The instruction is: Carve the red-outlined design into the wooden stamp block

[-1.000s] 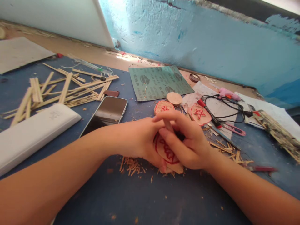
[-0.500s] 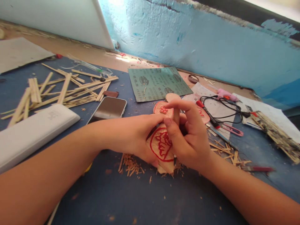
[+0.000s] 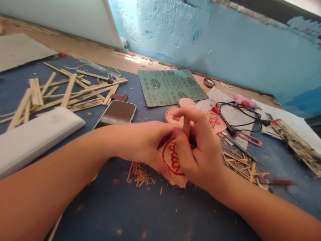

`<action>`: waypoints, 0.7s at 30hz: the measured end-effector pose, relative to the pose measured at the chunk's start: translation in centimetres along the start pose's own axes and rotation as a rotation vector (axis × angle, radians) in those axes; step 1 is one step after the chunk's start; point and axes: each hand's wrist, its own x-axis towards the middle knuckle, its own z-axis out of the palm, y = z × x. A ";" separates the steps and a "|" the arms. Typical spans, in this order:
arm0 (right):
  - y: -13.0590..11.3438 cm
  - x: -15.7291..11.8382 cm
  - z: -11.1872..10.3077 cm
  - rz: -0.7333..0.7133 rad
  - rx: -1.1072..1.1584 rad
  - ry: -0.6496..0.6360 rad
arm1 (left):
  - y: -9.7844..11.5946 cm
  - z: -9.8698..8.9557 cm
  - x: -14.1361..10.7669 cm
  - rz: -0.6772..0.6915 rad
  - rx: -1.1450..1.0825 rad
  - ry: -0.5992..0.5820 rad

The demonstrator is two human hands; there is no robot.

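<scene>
Red-marked wood piece (image 3: 172,162) sits low in the middle of your view, held in your left hand (image 3: 150,144). That grip is closed on it; your right hand (image 3: 204,152) grips a wooden handle (image 3: 186,126) upright, with the handle's lower end hidden. If that end is sharp, a hard push could skid it toward your left fingers — so could the wood twisting in your grip. Your right thumb lies over the drawing and might smear it if the red is wet.

From the wood, a brown ring (image 3: 206,85) at 1 o'clock has pale slivers inside. Toward 10 or 11 o'clock lies a clear packet (image 3: 99,68) with something green near one end. The white case (image 3: 41,139) at 9 o'clock looks shut — you can't tell what's in it.
</scene>
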 end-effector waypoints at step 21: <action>0.5 -0.8 -0.2 0.110 0.226 0.058 | 0.2 -0.4 -0.1 -0.094 0.122 0.000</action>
